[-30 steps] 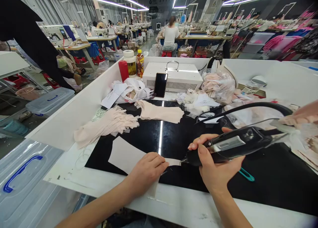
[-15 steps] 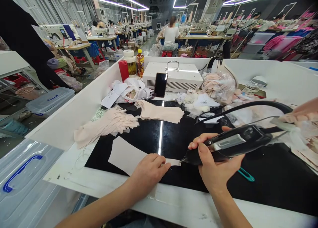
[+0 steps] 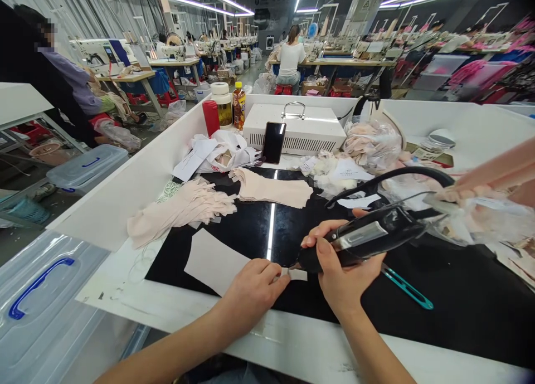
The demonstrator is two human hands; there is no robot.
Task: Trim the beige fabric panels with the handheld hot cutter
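Observation:
A pale, flat fabric piece point(image 3: 217, 261) with a curved edge lies on the black work surface point(image 3: 438, 300). My left hand point(image 3: 254, 283) presses down on its narrow right part, fingers bent together, hiding some of it. Wrapped in my right hand point(image 3: 345, 272) is a black corded handheld tool point(image 3: 361, 242) with a silver panel. Its narrow tip meets the pale strip point(image 3: 297, 274) just right of my left fingertips. Partly behind my right hand lies a slim turquoise tool point(image 3: 412, 291).
Stacked beige fabric pieces point(image 3: 273, 188) and a fanned beige bundle point(image 3: 179, 211) lie beyond my hands. A phone point(image 3: 274, 142) leans against a white vented box point(image 3: 296, 125). Bagged fabric point(image 3: 368, 144) sits at the right. Low white walls point(image 3: 137, 178) edge the table.
My right hand has brought the black tool left along the strip, closer to my left fingers. More of the turquoise tool shows. My left hand stays nearly in place.

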